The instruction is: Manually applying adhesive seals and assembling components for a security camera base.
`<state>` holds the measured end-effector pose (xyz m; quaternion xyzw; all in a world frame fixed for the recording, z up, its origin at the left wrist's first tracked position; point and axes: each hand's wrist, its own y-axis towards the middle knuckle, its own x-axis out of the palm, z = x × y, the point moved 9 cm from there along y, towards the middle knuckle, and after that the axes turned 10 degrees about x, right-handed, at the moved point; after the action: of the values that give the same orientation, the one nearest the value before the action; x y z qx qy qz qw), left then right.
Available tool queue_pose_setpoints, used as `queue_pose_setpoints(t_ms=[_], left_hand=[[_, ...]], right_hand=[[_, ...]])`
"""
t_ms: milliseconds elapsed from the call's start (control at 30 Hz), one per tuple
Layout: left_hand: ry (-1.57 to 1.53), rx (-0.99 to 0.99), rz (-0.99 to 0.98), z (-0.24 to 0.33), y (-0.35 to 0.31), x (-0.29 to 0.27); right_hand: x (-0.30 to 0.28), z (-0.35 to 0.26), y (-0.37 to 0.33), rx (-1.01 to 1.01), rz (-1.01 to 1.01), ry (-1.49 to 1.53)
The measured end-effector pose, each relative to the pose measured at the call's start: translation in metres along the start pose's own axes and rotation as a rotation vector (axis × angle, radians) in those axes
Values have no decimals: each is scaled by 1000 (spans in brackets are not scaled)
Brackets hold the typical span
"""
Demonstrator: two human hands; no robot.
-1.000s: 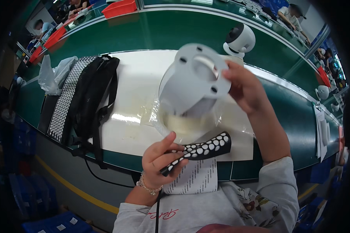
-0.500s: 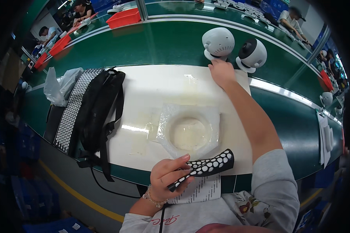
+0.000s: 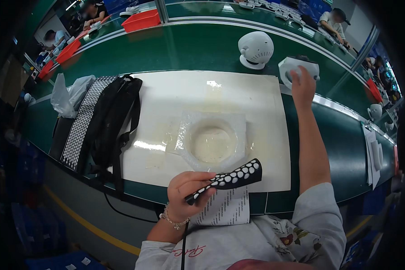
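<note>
The left grip holds a dotted black strip, lower centre — the right grip holds a white device, upper right.

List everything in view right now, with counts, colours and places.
Upright device: 1, white, beyond the board
Tilted device: 1, white, off the board's far right corner
Board: 1, off-white, on the table
Table: 1, green, under the board
Ring block: 1, whitish, mid-board
Short dotted strip: 1, black with white dots, near edge
Printed sheet: 1, white, below that strip
Strapped bag: 1, black, left
Long dotted panel: 1, black and white, beside the bag
Plastic bag: 1, clear, far left
Bins: at least 4, red, background
Co-workers: several, background
Left hand: 1, holding the short strip
Right hand: 1, grasping the tilted device
</note>
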<state>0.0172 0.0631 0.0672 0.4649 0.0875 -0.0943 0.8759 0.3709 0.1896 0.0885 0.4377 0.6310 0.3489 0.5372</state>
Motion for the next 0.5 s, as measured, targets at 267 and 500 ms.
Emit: queue_pose_setpoints(t_ms=[267,500], left_hand=[[-43,-45,36,8,-12,-8],[-24,-149,118,22,-14,-38]], right_hand=[[-42,-141,-3,642,-626,1382],[-39,-201,-43,326,-1000,1004]])
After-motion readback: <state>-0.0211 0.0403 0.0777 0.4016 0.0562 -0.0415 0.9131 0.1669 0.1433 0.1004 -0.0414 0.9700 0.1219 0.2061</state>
